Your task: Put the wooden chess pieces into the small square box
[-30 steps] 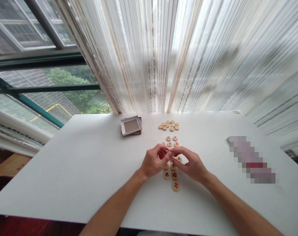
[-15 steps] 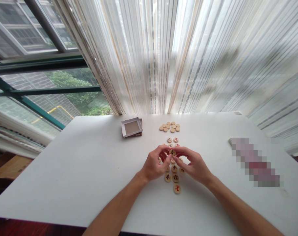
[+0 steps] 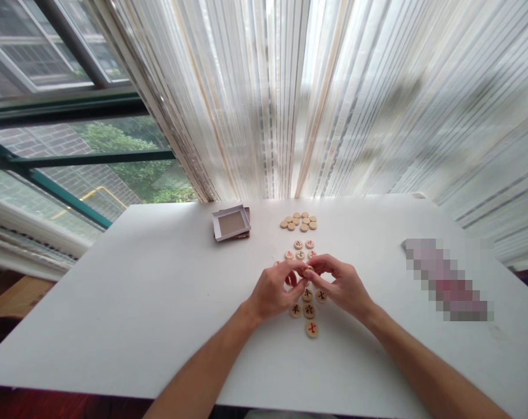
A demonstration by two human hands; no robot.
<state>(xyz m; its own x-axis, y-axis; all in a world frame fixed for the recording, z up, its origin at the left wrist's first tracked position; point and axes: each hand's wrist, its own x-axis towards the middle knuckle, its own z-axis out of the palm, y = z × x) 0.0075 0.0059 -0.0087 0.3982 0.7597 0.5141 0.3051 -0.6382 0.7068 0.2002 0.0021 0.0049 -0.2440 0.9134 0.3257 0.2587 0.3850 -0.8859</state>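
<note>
Both my hands meet above a column of round wooden xiangqi pieces [image 3: 308, 311] with red and black characters. My left hand [image 3: 275, 288] and my right hand [image 3: 340, 285] pinch one small wooden piece [image 3: 308, 272] between their fingertips, and it shows nearly edge-on. Some pieces under my palms are hidden. Beyond my fingers, more face-up pieces [image 3: 299, 249] lie in pairs. Further back sits a tight cluster of blank-sided wooden pieces [image 3: 298, 222].
A shallow cardboard box tray [image 3: 231, 223] rests on a darker lid at the table's far edge. A pixelated long object [image 3: 447, 279] lies on the right of the white table [image 3: 116, 326]. Striped sheer curtains [image 3: 334, 105] and a window [image 3: 72, 139] stand behind.
The held piece has turned from showing its character face to nearly edge-on. My hands have shifted slightly, and a piece by my right hand now shows.
</note>
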